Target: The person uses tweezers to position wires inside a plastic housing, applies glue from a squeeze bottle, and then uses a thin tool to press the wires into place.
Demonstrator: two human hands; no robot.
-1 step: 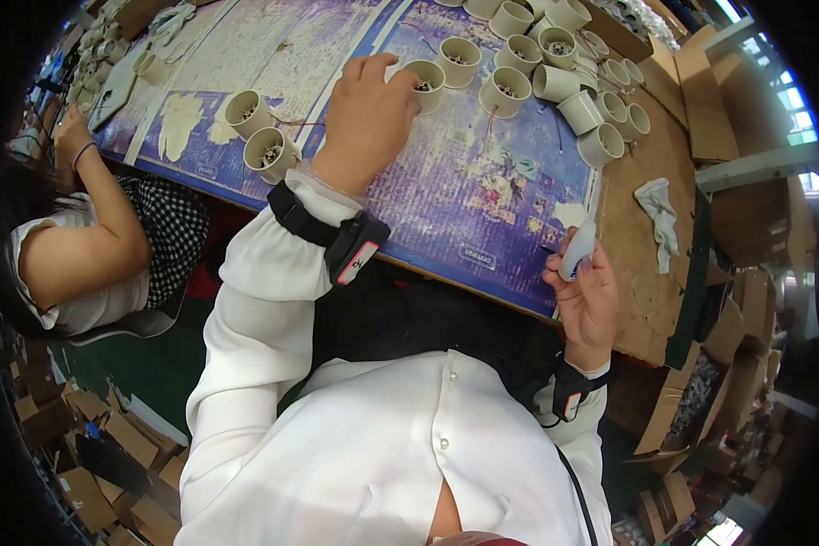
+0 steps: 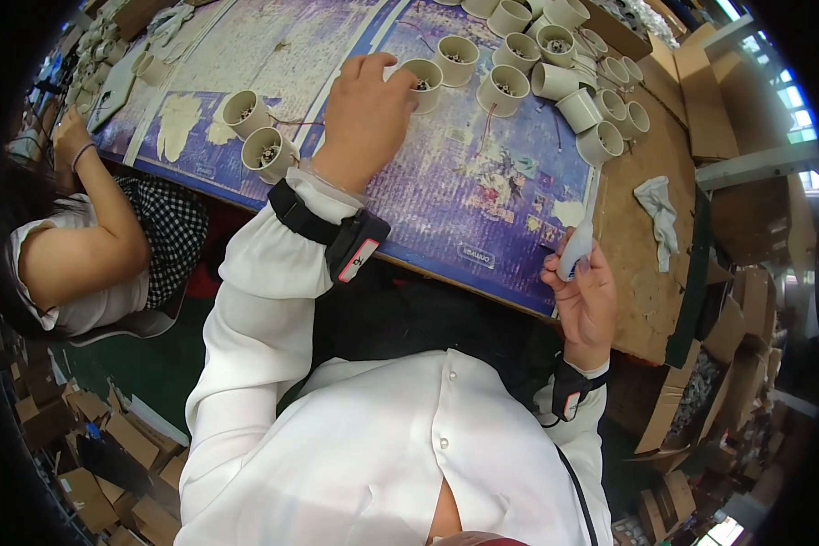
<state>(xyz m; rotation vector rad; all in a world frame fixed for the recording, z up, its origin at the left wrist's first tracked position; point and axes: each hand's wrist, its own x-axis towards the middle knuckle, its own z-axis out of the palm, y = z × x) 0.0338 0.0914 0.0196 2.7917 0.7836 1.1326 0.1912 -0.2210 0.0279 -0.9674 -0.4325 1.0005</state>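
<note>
Apparent cup-handling step: left hand (image 2: 366, 114), closure unclear, at off-white cylindrical plastic cup (image 2: 430, 95); right hand (image 2: 589, 296) grips white tapered plastic bottle (image 2: 577, 244); moving either calls for steadiness.

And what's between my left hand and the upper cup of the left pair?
Thin reddish wires lie across the tabletop there, in the head view.

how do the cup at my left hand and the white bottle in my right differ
The cup is a broad, open-topped cylinder; the bottle is slimmer and tapers to a narrow tip. The cup stands on the table, by the left hand; the bottle is held in the right hand. Both are pale and whitish.
</note>
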